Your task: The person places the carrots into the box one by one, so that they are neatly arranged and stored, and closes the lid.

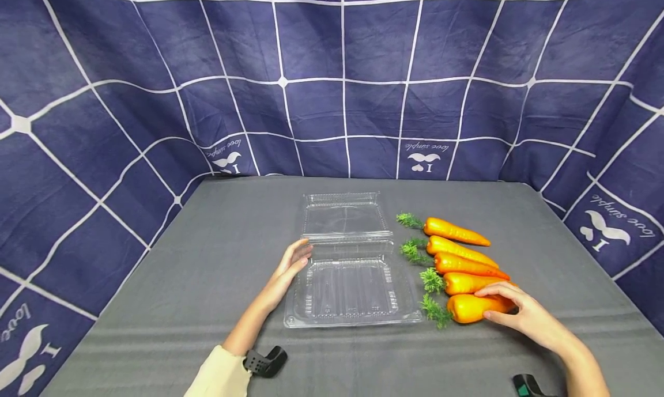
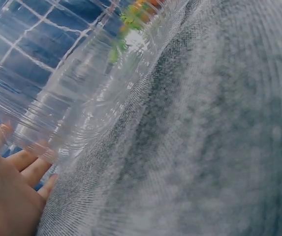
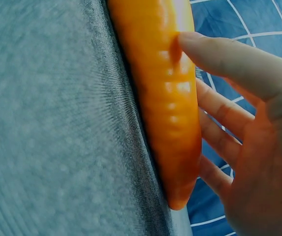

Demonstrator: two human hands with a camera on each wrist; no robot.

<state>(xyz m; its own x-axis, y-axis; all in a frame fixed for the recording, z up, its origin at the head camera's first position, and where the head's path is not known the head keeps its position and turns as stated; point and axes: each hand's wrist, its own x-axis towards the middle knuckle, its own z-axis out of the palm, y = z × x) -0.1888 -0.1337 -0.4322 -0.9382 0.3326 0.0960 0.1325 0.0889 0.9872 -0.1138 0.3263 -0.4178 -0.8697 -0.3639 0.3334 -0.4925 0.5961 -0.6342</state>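
A clear plastic clamshell box (image 1: pixel 350 287) lies on the grey cloth with its lid (image 1: pixel 344 218) folded back behind it. My left hand (image 1: pixel 287 272) is at the box's left side near the hinge, its fingers loosely extended; in the left wrist view the fingers (image 2: pixel 35 169) meet the clear plastic edge. To the right, several orange carrots with green tops lie in a row. My right hand (image 1: pixel 524 313) holds the nearest carrot (image 1: pixel 467 309) by its thicker middle. The right wrist view shows the thumb (image 3: pixel 195 44) on one side of that carrot and the other fingers behind it.
The other carrots (image 1: pixel 456 231) sit side by side behind the held one, their leafy tops (image 1: pixel 432 280) pointing toward the box. Grey cloth (image 1: pixel 207 241) covers the table. A blue curtain (image 1: pixel 311 109) with white grid lines surrounds its back and sides.
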